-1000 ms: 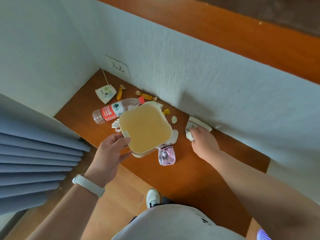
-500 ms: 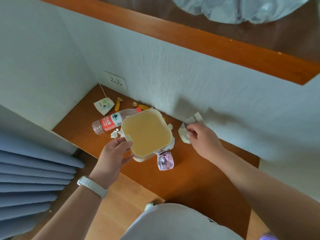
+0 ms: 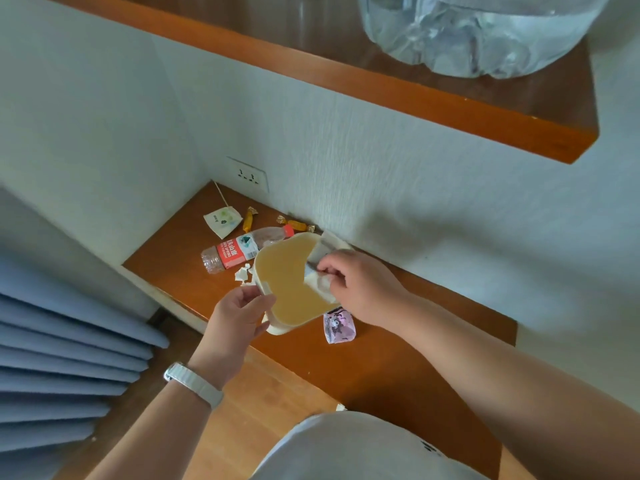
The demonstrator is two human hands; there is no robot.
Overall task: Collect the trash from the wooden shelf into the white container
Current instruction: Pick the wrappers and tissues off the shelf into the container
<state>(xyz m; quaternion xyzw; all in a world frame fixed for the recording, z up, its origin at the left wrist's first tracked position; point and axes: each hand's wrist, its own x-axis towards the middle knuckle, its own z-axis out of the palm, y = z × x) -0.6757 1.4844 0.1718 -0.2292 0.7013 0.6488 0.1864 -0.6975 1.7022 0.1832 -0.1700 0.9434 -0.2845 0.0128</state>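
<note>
My left hand (image 3: 239, 315) grips the near rim of the white container (image 3: 277, 329), held above the wooden shelf (image 3: 398, 358). My right hand (image 3: 360, 285) pinches a crumpled white paper wrapper (image 3: 320, 271) over the container's open mouth. On the shelf lie a clear plastic bottle with a red label (image 3: 239, 252), a white sachet (image 3: 222, 220), two orange candy wrappers (image 3: 248, 219), small white paper scraps (image 3: 243, 273) and a purple printed packet (image 3: 338, 328).
A wall socket (image 3: 248, 174) sits above the shelf's back left corner. An upper wooden shelf (image 3: 450, 109) carries a large clear water jug (image 3: 478, 32). Blue curtain folds (image 3: 69, 358) hang at the left. Wooden floor (image 3: 263, 393) lies below.
My right hand lifted the white wrapper off the shelf by the wall and carried it left over the container. The view tilted upward, showing the upper shelf and jug.
</note>
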